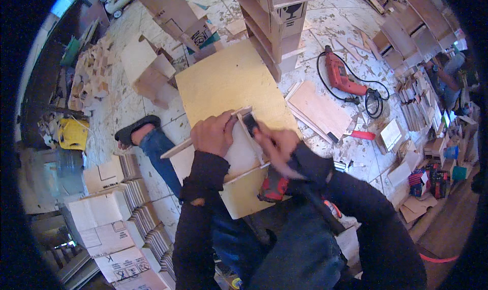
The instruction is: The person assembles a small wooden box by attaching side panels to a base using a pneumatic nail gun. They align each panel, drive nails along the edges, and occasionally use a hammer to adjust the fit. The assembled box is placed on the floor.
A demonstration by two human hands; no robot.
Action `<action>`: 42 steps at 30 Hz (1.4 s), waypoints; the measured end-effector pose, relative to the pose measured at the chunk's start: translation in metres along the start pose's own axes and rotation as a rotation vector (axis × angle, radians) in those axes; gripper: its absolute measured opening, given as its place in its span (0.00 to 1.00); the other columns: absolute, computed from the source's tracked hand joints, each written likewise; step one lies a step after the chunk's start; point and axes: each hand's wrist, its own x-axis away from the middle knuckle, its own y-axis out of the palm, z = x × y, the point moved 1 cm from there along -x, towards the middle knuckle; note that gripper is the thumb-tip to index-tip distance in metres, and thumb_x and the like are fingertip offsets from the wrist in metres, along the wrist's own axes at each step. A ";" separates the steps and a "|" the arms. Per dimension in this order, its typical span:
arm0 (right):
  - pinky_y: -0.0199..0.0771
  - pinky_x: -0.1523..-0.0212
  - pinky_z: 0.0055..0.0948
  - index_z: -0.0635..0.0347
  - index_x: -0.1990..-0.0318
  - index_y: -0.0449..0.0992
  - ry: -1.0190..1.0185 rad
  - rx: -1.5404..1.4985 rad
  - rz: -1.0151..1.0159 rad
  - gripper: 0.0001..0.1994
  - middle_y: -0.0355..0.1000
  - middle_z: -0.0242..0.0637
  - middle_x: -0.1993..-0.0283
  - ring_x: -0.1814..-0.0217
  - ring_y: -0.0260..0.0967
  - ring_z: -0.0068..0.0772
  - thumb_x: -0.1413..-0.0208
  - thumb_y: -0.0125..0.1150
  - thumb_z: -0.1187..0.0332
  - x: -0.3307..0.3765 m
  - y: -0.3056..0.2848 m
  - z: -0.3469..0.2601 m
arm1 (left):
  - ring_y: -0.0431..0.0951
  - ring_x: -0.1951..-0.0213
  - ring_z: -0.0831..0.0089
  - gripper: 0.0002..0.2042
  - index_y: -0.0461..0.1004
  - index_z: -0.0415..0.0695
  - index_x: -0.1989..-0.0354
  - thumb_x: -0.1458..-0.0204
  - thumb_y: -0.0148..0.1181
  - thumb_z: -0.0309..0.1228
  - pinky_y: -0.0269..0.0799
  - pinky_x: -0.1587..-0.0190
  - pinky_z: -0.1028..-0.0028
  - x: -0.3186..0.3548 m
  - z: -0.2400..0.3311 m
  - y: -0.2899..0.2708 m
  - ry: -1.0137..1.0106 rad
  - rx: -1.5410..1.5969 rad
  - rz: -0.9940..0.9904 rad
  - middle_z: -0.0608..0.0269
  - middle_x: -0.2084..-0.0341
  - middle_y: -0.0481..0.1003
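Note:
A shallow wooden frame with a pale panel [241,155] rests over a yellowish board [229,84] in front of me. My left hand [213,133] is closed on the frame's far edge, its thumb near the corner. My right hand [280,143], slightly blurred, is closed around a small dark object [249,122] pressed against the frame's right side strip; its kind cannot be made out. Beneath my right forearm a red and black power tool [274,184] lies close to my lap, partly hidden.
A red corded drill [341,76] lies on the tiled floor [335,31] with its cable looped. Thin wooden boards [320,109] are stacked at the right. An upright shelf unit [264,26] stands beyond the board. Stacked cardboard pieces [109,229] fill the lower left.

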 end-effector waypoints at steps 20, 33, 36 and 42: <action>0.58 0.89 0.20 0.56 0.34 0.54 0.496 -1.050 0.112 0.24 0.69 0.37 0.64 0.89 0.53 0.19 0.36 0.47 0.66 0.080 -0.073 0.020 | 0.78 0.75 0.59 0.10 0.78 0.56 0.60 0.51 0.61 0.37 0.71 0.71 0.64 -0.002 0.011 -0.014 -0.035 0.160 -0.085 0.59 0.77 0.78; 0.65 0.83 0.19 0.63 0.32 0.50 0.224 -0.807 0.291 0.32 0.70 0.41 0.56 0.78 0.66 0.19 0.47 0.46 0.79 0.105 -0.082 0.004 | 0.80 0.67 0.68 0.16 0.74 0.41 0.52 0.51 0.60 0.22 0.75 0.68 0.74 -0.014 -0.002 -0.105 -0.098 0.163 0.377 0.55 0.61 0.79; 0.64 0.86 0.19 0.63 0.32 0.50 0.186 -0.754 0.260 0.33 0.70 0.42 0.56 0.80 0.67 0.20 0.48 0.48 0.81 0.107 -0.088 -0.011 | 0.77 0.63 0.68 0.19 0.71 0.38 0.48 0.50 0.59 0.23 0.74 0.68 0.75 -0.005 0.000 -0.115 -0.313 0.078 0.578 0.54 0.57 0.77; 0.60 0.90 0.19 0.67 0.35 0.56 0.283 -0.801 -0.003 0.29 0.71 0.43 0.59 0.87 0.62 0.20 0.49 0.48 0.80 0.106 -0.090 -0.022 | 0.70 0.59 0.65 0.26 0.66 0.40 0.43 0.55 0.60 0.22 0.70 0.70 0.76 0.003 0.004 -0.121 -0.305 -0.274 0.668 0.51 0.59 0.69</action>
